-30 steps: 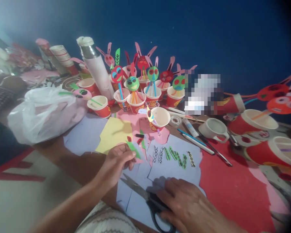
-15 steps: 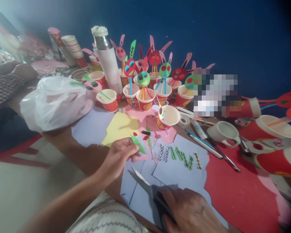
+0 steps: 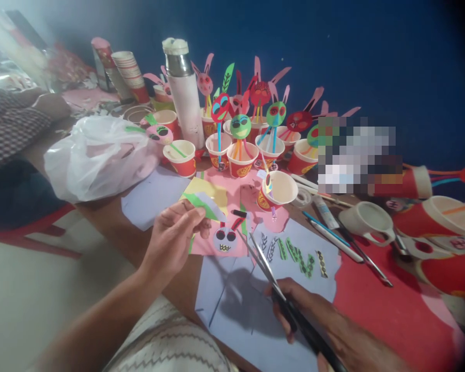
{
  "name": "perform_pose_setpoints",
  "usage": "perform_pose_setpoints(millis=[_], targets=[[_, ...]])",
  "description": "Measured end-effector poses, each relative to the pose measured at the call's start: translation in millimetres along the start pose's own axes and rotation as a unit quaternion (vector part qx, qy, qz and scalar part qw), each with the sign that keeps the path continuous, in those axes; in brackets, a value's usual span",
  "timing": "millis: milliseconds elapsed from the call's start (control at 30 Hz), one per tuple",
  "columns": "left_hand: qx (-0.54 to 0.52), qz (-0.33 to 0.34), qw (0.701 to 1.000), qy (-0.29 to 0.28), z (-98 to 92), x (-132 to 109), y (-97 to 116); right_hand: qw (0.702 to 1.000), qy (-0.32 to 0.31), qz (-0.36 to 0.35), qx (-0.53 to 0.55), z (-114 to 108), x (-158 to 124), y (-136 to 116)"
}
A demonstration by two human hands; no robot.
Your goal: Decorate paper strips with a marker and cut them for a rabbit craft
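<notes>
My left hand [image 3: 174,235] is raised over the table and pinches a small paper scrap [image 3: 206,205], green and lilac. My right hand [image 3: 313,320] grips black-handled scissors [image 3: 273,281], whose blades point up and left toward that scrap, slightly parted. Under the blades lies a pink sheet with a lilac paper face [image 3: 225,240] glued on. Several patterned paper leaf strips [image 3: 294,251] rest on a lilac sheet [image 3: 256,315] beside my right hand.
Red paper cups with paper animal faces on straws [image 3: 240,150] crowd the back of the table near a steel flask [image 3: 184,93]. A white plastic bag [image 3: 96,155] sits left. A white mug [image 3: 370,219], pens, a glue stick and red paper [image 3: 391,315] lie right.
My right hand picked the scissors up off the lilac sheet and swung the blades toward the scrap. My left hand lifted the scrap higher, uncovering the pink sheet with the face.
</notes>
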State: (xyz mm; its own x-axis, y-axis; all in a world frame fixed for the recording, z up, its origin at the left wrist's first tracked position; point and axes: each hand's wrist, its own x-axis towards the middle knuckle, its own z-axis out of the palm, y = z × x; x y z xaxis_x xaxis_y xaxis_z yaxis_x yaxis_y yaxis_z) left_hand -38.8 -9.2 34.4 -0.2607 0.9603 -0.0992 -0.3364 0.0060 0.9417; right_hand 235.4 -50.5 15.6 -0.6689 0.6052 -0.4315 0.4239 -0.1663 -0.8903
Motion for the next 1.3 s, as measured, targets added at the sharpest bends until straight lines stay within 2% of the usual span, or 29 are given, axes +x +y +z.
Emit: perform_pose_setpoints(millis=[133, 300, 567, 733, 933, 1100, 1300], targets=[[-0.01, -0.048, 0.998, -0.045, 8.2, -11, -5, 0.999, 0.003, -0.021, 0.049, 6, 1, 0], [0.013, -0.066, 0.996, -0.067, 15.6, -16, -16, 0.996, 0.003, -0.051, 0.073, 9, 2, -5], [-0.019, -0.053, 0.998, -0.018, 18.3, -3, -14, 0.996, 0.007, 0.01, 0.09, 5, 6, -12], [-0.003, -0.099, 0.992, -0.072, 22.8, -12, -20, 0.994, 0.024, -0.023, 0.099, 7, 5, -5], [0.014, -0.11, 0.987, -0.118, 32.9, -19, -28, 0.987, 0.024, -0.071, 0.139, 9, 4, 10], [-0.017, -0.137, 0.98, -0.14, 39.4, -23, -32, 0.984, 0.037, -0.103, 0.141, 9, 9, 4], [-0.021, -0.153, 0.977, -0.15, 42.4, -23, -31, 0.988, 0.044, -0.085, 0.121, 8, 12, -3]])
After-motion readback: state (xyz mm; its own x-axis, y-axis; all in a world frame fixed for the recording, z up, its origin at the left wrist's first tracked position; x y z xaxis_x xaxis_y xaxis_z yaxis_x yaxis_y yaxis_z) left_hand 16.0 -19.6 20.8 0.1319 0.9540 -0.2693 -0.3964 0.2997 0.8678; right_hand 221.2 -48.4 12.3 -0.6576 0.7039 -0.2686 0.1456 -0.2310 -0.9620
